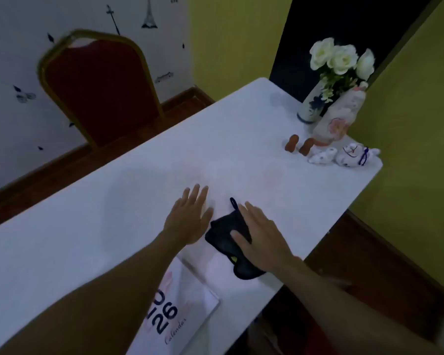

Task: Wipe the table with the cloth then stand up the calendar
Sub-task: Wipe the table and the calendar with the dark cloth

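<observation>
Right hand (263, 239) flat, fingers spread, pressed on dark cloth (230, 243) near right edge of white table (113, 213). Cloth crumpled, loop sticking out past fingertips. Left hand (189, 216) open, palm down on bare tabletop just beside cloth, holding nothing. Calendar (180, 311) lying flat at near edge, partly under left forearm. Vase of white flowers (342, 60) and small figurines (349, 156) at far right corner. Red chair (98, 85) beyond table.
</observation>
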A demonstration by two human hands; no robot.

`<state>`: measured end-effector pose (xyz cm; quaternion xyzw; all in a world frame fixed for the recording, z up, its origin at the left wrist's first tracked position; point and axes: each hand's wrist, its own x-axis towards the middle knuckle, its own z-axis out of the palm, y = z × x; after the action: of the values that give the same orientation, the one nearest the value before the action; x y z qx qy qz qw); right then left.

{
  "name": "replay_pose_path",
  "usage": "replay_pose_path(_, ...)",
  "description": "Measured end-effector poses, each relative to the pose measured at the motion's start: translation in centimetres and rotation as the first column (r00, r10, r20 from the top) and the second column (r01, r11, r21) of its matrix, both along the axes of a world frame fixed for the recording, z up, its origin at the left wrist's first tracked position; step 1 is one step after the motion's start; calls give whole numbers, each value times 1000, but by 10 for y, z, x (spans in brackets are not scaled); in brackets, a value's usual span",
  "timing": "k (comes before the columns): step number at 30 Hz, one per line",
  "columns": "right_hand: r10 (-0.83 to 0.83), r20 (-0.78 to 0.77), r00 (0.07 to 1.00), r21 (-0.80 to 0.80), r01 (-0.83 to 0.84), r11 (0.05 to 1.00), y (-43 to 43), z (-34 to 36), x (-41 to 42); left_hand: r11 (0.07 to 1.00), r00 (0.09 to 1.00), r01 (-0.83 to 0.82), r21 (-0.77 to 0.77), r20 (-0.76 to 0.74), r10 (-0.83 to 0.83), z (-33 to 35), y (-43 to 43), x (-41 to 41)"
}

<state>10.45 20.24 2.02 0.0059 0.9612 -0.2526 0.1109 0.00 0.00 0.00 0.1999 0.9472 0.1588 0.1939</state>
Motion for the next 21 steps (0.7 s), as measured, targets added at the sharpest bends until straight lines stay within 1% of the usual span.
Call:
replay_pose_path(2, 72, 18, 997, 36, -72, 997, -6, -16, 7, 1000, 998, -8, -16, 61, 9, -14, -5, 3)
replay_pose_path(4, 110, 73, 991, 101, -117, 988, -13, -37, 21, 999, 994, -2, -47, 106, 7, -31, -12, 10)
replay_pose_path(5, 104, 74, 992, 136, -113, 984, -16, -45, 25, 999, 993, 2, -39, 114, 3, -38, -14, 13)
replay_pose_path(8, 96, 36, 995, 240, -102, 965, -18, -57, 27, 1000, 998, 7, 5, 64, -7, -52, -17, 19)
replay_pose_path(11, 108, -10, 994, 296, -100, 950, -15, -66, 26, 999, 999, 8, -31, 32, -7, -61, -16, 24)
replay_pose_path(16, 75, -40, 996, 304, -59, 951, -16, -73, 18, 992, 998, -11, -122, -58, 4, -72, -13, 31)
replay_pose_path(18, 85, -54, 995, 319, -64, 946, -15, -75, 15, 991, 997, -9, -136, -78, -2, -75, -14, 32)
replay_pose_path(21, 72, -92, 993, 290, -43, 956, -15, -75, 13, 991, 995, -18, -132, -99, 4, -77, -14, 32)
